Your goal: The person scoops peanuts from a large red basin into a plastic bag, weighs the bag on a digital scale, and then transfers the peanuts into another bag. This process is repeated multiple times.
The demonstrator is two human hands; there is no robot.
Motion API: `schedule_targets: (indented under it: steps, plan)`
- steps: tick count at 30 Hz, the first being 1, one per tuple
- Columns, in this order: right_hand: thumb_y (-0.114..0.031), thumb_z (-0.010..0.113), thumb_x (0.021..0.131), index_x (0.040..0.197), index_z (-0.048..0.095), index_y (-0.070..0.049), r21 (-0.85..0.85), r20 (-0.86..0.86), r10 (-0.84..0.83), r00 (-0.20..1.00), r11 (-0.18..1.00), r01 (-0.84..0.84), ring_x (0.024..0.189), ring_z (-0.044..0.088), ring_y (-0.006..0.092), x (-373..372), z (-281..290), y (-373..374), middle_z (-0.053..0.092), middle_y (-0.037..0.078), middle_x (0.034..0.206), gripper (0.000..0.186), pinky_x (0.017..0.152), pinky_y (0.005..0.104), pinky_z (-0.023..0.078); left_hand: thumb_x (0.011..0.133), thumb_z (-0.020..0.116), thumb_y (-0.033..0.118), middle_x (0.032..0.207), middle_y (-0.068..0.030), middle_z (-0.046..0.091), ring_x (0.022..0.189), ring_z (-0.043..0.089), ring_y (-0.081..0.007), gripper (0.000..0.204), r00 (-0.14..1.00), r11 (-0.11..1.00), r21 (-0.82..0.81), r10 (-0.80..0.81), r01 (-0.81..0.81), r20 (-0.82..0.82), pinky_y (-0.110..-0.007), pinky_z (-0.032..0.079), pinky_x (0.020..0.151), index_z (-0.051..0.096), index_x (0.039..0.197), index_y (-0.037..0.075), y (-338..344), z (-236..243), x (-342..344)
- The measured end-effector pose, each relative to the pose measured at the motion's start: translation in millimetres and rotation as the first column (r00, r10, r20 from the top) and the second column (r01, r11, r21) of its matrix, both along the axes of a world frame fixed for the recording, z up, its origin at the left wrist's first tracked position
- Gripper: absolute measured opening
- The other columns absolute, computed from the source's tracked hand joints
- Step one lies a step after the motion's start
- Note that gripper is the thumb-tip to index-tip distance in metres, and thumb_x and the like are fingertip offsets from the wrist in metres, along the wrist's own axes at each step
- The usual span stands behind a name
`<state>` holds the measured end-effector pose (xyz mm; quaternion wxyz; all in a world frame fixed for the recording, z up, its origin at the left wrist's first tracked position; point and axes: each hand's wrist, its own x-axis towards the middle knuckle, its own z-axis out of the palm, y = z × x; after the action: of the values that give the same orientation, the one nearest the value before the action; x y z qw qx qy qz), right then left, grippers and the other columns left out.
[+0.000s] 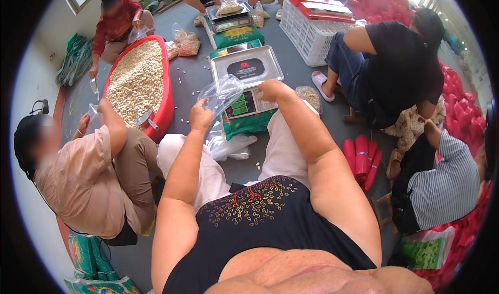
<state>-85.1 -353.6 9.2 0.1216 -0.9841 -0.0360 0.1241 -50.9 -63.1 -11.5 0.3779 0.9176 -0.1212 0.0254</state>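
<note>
My left hand (200, 114) grips a crumpled clear plastic bag (223, 90), whose top lies over the near left corner of a steel scale pan (223, 62). My right hand (271, 92) is at that pan's near right edge, above the scale's display panel (249, 102), its fingers curled; what they hold, if anything, is hidden. The scale rests on a green printed sack (236, 123). More clear bags (226, 143) lie beneath my left hand. A filled bag (306, 95) sits right of the scale.
A red tub (163, 117) of pale kernels stands left, with co-workers (83, 174) beside it. Other seated people (395, 70) work right and behind. A white crate (304, 39), a second scale (228, 13), red rolled bags (362, 161) and a pile of red packages (462, 96) surround me.
</note>
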Motion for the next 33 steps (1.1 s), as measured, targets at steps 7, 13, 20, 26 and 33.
schedule_targets:
  steps: [7,13,20,26,33]
  plan:
    - [-0.038,0.065,0.082,0.114,0.064,-0.009,0.067,0.04,-0.012,0.999,0.998,0.009,0.109,0.058,0.0326,-3,2,9,0.064,0.015,0.114,0.043,0.093,0.0396,0.046,0.076,0.052,0.008,0.117,-0.017,0.063,0.109,0.06,-0.031,0.042,0.998,0.999,0.035,-0.03,0.029,0.052,-0.035,0.045,0.096,0.063,0.116,0.003,9,-6,-1]
    - [-0.039,0.066,0.08,0.112,0.065,-0.011,0.1,0.068,-0.023,0.997,0.995,0.016,0.108,0.059,0.0326,-15,5,6,0.065,0.015,0.112,0.043,0.094,0.0396,0.046,0.079,0.057,0.012,0.118,-0.0159,0.063,0.11,0.059,-0.0309,0.039,0.998,0.998,0.056,-0.039,0.036,0.044,-0.037,0.045,0.096,0.063,0.117,0.003,13,-7,-7]
    - [-0.038,0.065,0.081,0.112,0.065,-0.012,0.083,0.059,-0.04,0.997,0.996,0.035,0.109,0.058,0.0327,-27,9,-2,0.064,0.015,0.114,0.041,0.095,0.0395,0.045,0.079,0.058,0.011,0.117,-0.0157,0.064,0.111,0.06,-0.0295,0.04,0.992,0.99,0.122,-0.083,0.072,0.094,-0.035,0.045,0.095,0.062,0.118,0.004,8,-5,-12]
    - [-0.037,0.066,0.081,0.112,0.065,-0.012,0.11,0.077,-0.051,0.996,0.993,0.042,0.108,0.059,0.0327,-29,10,-3,0.064,0.016,0.113,0.04,0.095,0.0395,0.045,0.08,0.06,0.014,0.117,-0.0156,0.064,0.11,0.06,-0.0302,0.04,0.99,0.989,0.128,-0.085,0.071,0.109,-0.036,0.045,0.095,0.062,0.118,0.005,7,-11,-10]
    - [-0.036,0.066,0.082,0.112,0.066,-0.011,0.113,0.08,-0.052,0.995,0.993,0.043,0.107,0.059,0.033,-32,15,-3,0.065,0.016,0.112,0.04,0.094,0.0397,0.046,0.079,0.059,0.013,0.116,-0.0156,0.064,0.109,0.061,-0.0307,0.04,0.991,0.987,0.146,-0.079,0.062,0.11,-0.036,0.046,0.094,0.062,0.118,0.005,6,-12,-10]
